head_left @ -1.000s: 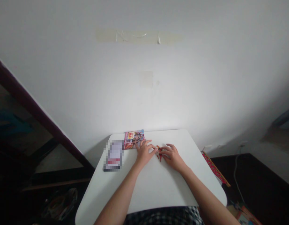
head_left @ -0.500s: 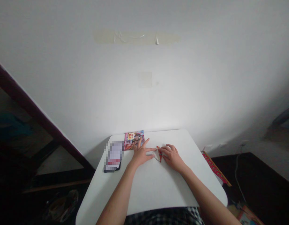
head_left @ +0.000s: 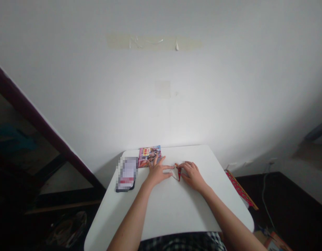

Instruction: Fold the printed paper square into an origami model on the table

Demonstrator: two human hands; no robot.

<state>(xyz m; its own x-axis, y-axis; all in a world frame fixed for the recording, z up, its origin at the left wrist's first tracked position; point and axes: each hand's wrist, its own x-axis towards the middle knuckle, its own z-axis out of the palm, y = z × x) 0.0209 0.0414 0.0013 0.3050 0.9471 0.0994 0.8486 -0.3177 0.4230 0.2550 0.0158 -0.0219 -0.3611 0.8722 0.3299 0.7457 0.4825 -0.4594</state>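
A small folded paper piece (head_left: 177, 172), red-patterned outside and pale inside, lies on the white table (head_left: 173, 205) between my hands. My left hand (head_left: 157, 171) lies flat with fingers spread, its fingertips pressing on the pale flap at the paper's left side. My right hand (head_left: 192, 173) is curled beside the paper's right edge, fingertips pinching the red fold.
A colourful printed packet (head_left: 149, 155) lies at the table's far edge, just beyond my left hand. A dark phone-like object (head_left: 127, 174), blurred out, rests to the left. Red patterned wrapping paper (head_left: 239, 190) hangs off the table's right side. A white wall stands right behind the table.
My left hand went from curled at the paper to flat and spread, drawing a pale flap out to the left. The right hand stayed on the fold.
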